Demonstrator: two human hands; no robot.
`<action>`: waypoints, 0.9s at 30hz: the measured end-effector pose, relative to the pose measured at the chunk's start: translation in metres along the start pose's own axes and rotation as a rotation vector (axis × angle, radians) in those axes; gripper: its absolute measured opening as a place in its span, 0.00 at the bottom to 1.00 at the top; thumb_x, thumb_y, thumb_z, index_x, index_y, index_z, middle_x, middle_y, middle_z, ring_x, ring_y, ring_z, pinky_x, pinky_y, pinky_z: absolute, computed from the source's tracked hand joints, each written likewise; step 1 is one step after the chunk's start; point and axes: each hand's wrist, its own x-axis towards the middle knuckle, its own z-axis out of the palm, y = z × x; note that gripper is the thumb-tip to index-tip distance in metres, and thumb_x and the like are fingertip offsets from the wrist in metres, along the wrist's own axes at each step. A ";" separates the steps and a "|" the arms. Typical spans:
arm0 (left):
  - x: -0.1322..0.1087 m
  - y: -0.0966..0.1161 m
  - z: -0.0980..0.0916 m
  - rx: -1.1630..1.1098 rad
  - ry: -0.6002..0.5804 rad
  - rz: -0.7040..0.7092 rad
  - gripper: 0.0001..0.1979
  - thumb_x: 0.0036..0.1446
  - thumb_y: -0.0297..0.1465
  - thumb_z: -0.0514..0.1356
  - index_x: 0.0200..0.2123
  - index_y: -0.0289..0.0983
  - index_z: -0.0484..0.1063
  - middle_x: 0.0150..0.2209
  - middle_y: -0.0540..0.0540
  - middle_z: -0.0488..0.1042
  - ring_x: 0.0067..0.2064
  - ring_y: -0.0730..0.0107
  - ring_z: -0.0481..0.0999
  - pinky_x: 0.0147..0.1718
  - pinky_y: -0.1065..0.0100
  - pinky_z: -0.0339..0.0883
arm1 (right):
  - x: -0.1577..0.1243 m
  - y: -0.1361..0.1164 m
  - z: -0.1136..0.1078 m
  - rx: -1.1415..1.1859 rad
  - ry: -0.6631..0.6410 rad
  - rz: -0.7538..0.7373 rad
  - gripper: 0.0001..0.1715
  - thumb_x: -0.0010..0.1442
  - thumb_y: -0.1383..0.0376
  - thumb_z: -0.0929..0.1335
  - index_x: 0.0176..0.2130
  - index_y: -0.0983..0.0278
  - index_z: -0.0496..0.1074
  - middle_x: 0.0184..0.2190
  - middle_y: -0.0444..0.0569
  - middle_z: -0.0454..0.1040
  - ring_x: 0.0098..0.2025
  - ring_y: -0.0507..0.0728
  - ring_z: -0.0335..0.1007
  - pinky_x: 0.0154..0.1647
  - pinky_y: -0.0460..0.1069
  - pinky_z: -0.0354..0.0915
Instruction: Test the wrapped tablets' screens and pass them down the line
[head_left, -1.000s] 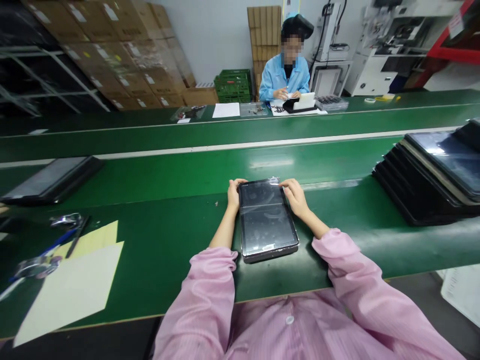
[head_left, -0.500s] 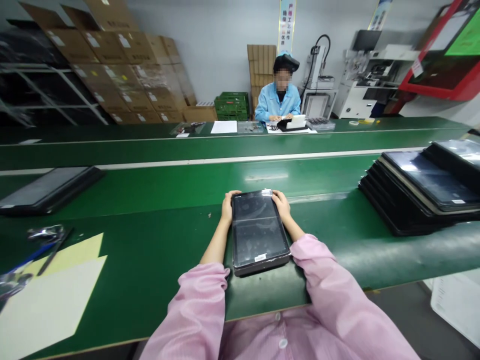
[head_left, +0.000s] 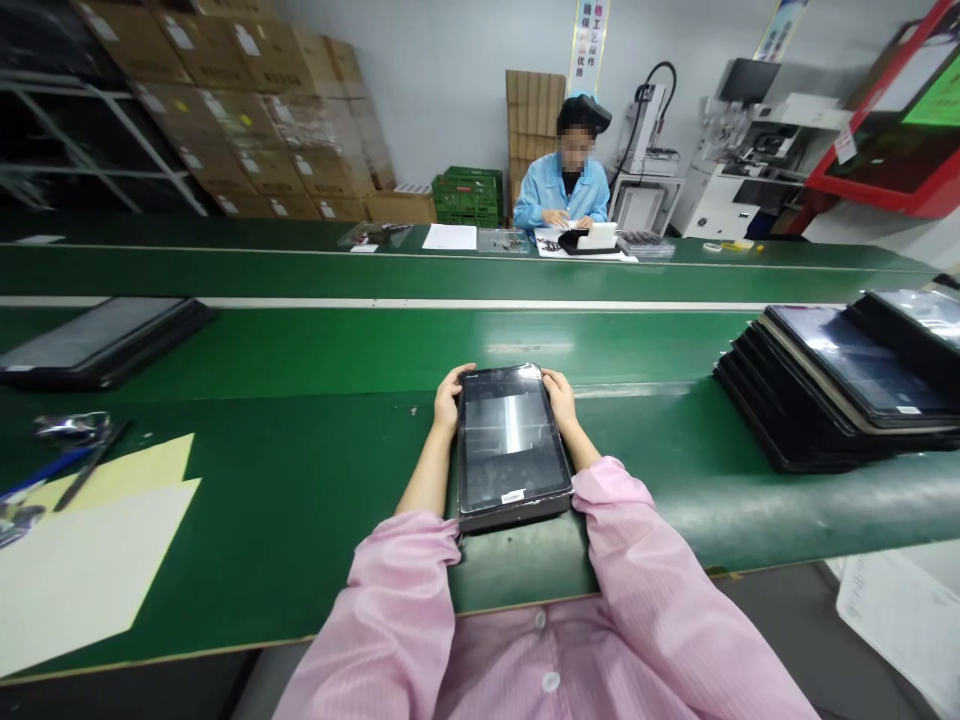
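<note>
While my left hand (head_left: 448, 400) grips the far left edge of the black tablet (head_left: 512, 440), my right hand (head_left: 560, 402) clasps its far right edge, so it sits between them over the green table (head_left: 300, 500); whether it touches the surface, I cannot tell.

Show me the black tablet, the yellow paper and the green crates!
Black tablet (head_left: 513, 442): head view, middle of its screen.
Yellow paper (head_left: 154, 467): head view, on its uncovered part.
Green crates (head_left: 466, 199): head view, on their front side.
</note>
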 end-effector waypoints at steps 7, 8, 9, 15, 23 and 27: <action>-0.002 0.010 -0.003 0.038 -0.065 -0.048 0.24 0.42 0.33 0.56 0.45 0.35 0.75 0.40 0.45 0.78 0.42 0.58 0.76 0.44 0.61 0.69 | -0.001 0.002 -0.001 0.005 -0.002 -0.026 0.18 0.61 0.54 0.63 0.41 0.60 0.78 0.42 0.51 0.77 0.50 0.64 0.70 0.56 0.57 0.64; -0.004 0.012 -0.003 0.042 -0.076 -0.060 0.24 0.42 0.33 0.59 0.46 0.35 0.75 0.39 0.46 0.78 0.41 0.59 0.76 0.43 0.62 0.69 | -0.001 0.002 -0.002 0.003 -0.005 -0.030 0.18 0.61 0.54 0.63 0.41 0.60 0.78 0.42 0.51 0.77 0.50 0.64 0.70 0.56 0.57 0.64; -0.005 0.015 -0.003 0.044 -0.084 -0.070 0.24 0.42 0.33 0.62 0.47 0.36 0.74 0.39 0.47 0.77 0.40 0.60 0.76 0.42 0.63 0.69 | -0.002 0.001 -0.002 0.000 -0.008 -0.034 0.19 0.62 0.54 0.63 0.41 0.60 0.78 0.42 0.51 0.77 0.50 0.64 0.70 0.56 0.57 0.64; -0.010 0.017 0.002 -0.016 -0.060 -0.083 0.23 0.54 0.48 0.59 0.46 0.38 0.72 0.41 0.46 0.77 0.42 0.62 0.76 0.43 0.64 0.69 | -0.010 -0.004 -0.009 -0.016 -0.057 -0.079 0.24 0.63 0.50 0.62 0.47 0.61 0.77 0.45 0.53 0.76 0.52 0.64 0.69 0.57 0.58 0.64; -0.007 0.012 -0.001 -0.077 -0.046 -0.143 0.18 0.53 0.41 0.55 0.40 0.37 0.75 0.37 0.46 0.78 0.38 0.63 0.76 0.38 0.66 0.68 | -0.022 -0.008 -0.022 -0.019 -0.170 -0.107 0.29 0.65 0.46 0.61 0.54 0.60 0.73 0.49 0.53 0.74 0.53 0.64 0.68 0.56 0.58 0.64; -0.002 0.015 -0.007 -0.078 -0.094 -0.211 0.17 0.48 0.38 0.56 0.38 0.36 0.75 0.31 0.48 0.76 0.32 0.64 0.73 0.32 0.67 0.66 | -0.026 -0.010 -0.024 -0.024 -0.187 -0.093 0.29 0.67 0.46 0.61 0.56 0.60 0.70 0.49 0.54 0.72 0.53 0.64 0.67 0.55 0.58 0.65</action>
